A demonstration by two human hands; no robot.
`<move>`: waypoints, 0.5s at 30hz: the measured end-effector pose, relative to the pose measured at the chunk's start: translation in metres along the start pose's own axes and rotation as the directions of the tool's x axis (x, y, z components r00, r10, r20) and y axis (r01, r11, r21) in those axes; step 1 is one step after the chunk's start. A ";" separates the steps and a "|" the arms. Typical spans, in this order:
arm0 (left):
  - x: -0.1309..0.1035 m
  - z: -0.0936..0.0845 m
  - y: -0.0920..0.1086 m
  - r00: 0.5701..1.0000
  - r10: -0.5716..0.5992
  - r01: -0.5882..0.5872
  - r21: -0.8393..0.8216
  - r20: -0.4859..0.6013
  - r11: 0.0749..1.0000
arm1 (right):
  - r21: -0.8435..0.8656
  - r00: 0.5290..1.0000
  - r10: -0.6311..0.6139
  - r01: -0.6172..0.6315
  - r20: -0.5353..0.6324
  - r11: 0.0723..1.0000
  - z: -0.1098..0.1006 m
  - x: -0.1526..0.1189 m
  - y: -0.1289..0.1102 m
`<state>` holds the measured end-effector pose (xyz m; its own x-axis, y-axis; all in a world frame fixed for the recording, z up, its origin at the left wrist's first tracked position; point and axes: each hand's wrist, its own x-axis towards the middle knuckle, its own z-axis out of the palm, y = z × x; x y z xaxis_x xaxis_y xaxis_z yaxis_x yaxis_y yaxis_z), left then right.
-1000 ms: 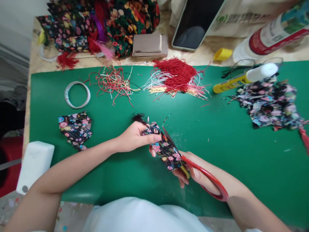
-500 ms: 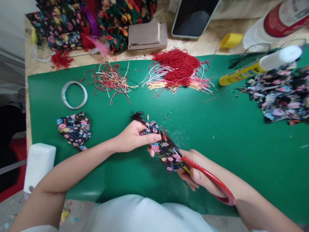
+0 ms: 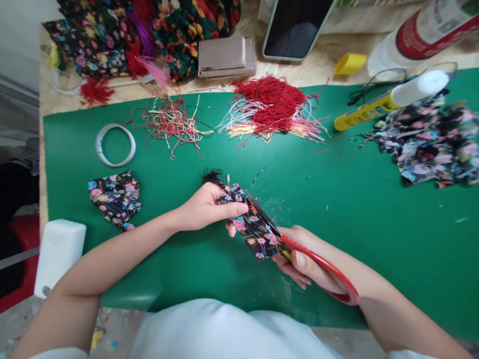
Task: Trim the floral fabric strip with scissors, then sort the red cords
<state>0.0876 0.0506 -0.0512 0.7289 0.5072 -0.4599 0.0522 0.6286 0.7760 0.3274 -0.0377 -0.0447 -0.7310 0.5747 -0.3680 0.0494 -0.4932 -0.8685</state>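
My left hand [image 3: 209, 208] pinches a black floral cloth piece [image 3: 258, 237] between thumb and fingers, with a black tassel [image 3: 212, 177] sticking out above the knuckles. Red-handled scissors [image 3: 322, 264] are in my right hand [image 3: 299, 257], their blades pointing up and left along the cloth's right edge. The lower blade is partly hidden by the cloth. Left of my hands, another black floral piece [image 3: 116, 199] lies on the green mat [image 3: 179, 269], its lower tip near my left forearm.
Red and white cords [image 3: 277, 107], tangled threads [image 3: 170, 122] and a white ring [image 3: 98, 144] lie on the mat. A glue stick [image 3: 385, 105] and floral scraps [image 3: 437, 144] are at right. Behind are a phone [image 3: 295, 27], a cardboard stack [image 3: 224, 57] and a bottle [image 3: 415, 40]. A white box [image 3: 60, 254] stands left.
The view has shifted slightly. Both hands, the cloth and the scissors keep nearly the same arrangement, with the scissors a little higher in view.
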 end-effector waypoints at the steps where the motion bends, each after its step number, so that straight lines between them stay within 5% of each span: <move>1: 0.000 0.000 0.000 1.000 0.003 -0.003 0.006 -0.002 1.000 | 0.009 1.000 0.007 -0.007 -0.004 1.000 0.001 0.000 0.000; 15: 0.000 0.000 -0.001 0.999 0.046 -0.046 0.014 -0.010 0.999 | -0.019 0.999 0.028 -0.028 -0.027 0.999 0.000 0.002 -0.001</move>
<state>0.0877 0.0500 -0.0516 0.7239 0.5411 -0.4281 0.0285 0.5966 0.8021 0.3261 -0.0360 -0.0446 -0.7108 0.5781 -0.4007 0.0828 -0.4970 -0.8638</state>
